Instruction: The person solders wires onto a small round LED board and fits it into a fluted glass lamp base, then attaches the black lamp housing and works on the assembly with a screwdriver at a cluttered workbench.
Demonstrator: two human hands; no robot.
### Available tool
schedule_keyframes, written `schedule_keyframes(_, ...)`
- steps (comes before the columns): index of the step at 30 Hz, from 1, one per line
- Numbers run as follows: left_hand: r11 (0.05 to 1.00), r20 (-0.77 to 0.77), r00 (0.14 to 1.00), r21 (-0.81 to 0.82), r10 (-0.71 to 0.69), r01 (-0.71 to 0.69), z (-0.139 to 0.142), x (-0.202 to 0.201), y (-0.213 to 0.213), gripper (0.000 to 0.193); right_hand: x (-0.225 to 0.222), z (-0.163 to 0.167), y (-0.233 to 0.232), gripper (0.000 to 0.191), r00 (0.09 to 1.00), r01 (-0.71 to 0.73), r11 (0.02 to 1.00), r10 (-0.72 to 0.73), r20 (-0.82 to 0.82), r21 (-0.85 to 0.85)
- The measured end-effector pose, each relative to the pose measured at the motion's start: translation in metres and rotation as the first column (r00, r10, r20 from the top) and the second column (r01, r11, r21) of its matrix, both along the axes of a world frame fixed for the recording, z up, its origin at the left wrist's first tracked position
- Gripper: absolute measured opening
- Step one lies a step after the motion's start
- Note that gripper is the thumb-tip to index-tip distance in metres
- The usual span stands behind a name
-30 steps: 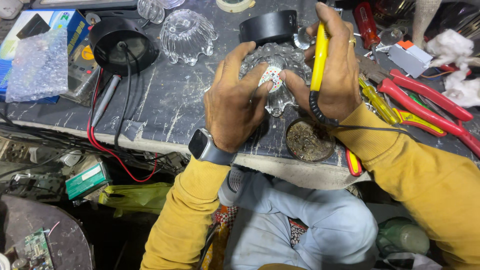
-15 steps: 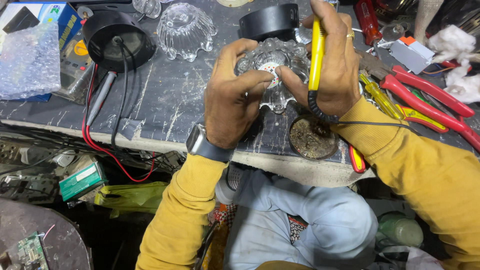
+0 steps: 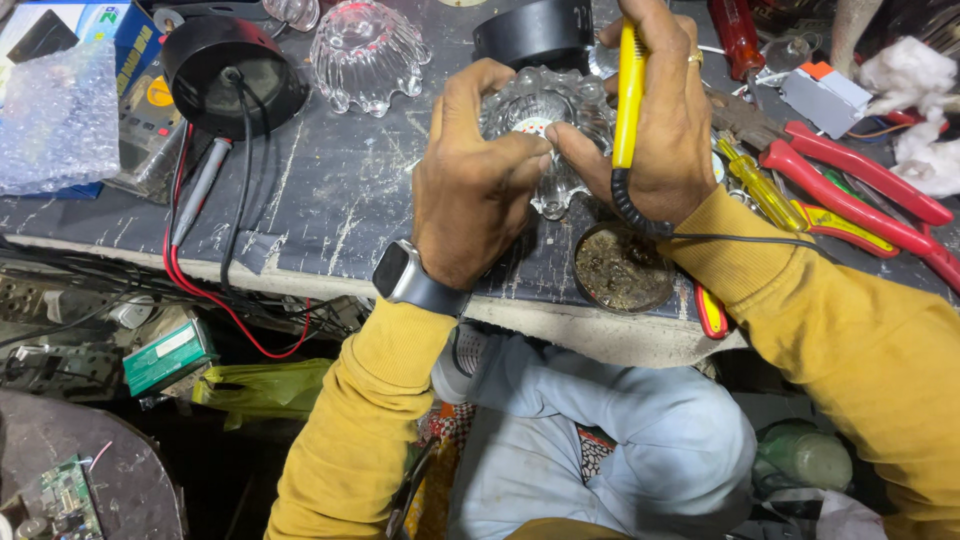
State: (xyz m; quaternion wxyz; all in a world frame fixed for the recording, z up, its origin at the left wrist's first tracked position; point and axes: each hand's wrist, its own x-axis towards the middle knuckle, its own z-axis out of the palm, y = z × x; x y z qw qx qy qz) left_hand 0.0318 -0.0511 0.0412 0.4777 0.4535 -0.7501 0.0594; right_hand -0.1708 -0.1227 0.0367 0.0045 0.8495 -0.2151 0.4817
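Glass lamp shade (image 3: 545,125), the clear fluted kind with scalloped ribs, sits near the front edge of the dark scuffed workbench (image 3: 330,200), pinned between both hands. The left hand (image 3: 480,190) cups its near side, thumb and fingers curled onto the rim and pressing at the small white part in the centre. The right hand (image 3: 655,130) comes in from the other side, fingertips on that same centre, while a yellow-handled soldering iron (image 3: 630,95) is tucked against its palm, cord trailing off over the sleeve. So both hands are closed: left on the shade, right on the iron and touching the shade too.

Handling-wise I'd guess it's pressed glass: stiff, a bit hefty for its size, brittle and chip-prone at those scalloped edges, and slick on the smooth parts. The ribs look like the best purchase, so grip around the outer wall rather than pinching the thin rim. A hot tip that near glass seems worth watching too.

Around it: a second matching glass shade (image 3: 368,55) toward the back, a black round housing (image 3: 232,72) with red and black wires, a round tin of grimy flux (image 3: 622,268) just beside the front edge, and red-handled pliers (image 3: 860,185) off to the right.
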Motion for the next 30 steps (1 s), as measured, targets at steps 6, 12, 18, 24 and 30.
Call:
schedule_keyframes(6,0.993,-0.006,0.994,0.036,0.11,-0.11,-0.002,-0.009,0.0,0.01,-0.005,-0.002,0.001,0.099,1.0,-0.01,0.999,0.01,0.01,0.031)
schedule_keyframes(12,0.999,-0.07,0.997,0.038,0.03,-0.027,-0.002,-0.003,0.003,0.02,-0.006,-0.003,0.001,0.102,1.0,0.015,0.996,-0.016,0.012,0.092)
schedule_keyframes(18,0.997,-0.102,0.995,0.079,0.0,0.008,-0.008,0.0,0.001,0.021,-0.005,-0.002,-0.001,0.102,1.0,-0.005,0.999,0.004,0.014,0.054)
schedule_keyframes(24,0.999,-0.069,0.997,0.043,0.019,-0.016,-0.003,0.0,0.002,0.022,-0.003,0.002,0.001,0.098,0.999,-0.029,0.998,0.028,0.027,0.051)
schedule_keyframes(30,0.991,-0.044,0.998,0.123,0.054,-0.048,0.002,-0.009,0.003,0.047,-0.009,0.001,0.001,0.083,0.997,-0.048,0.997,0.045,0.06,0.064)
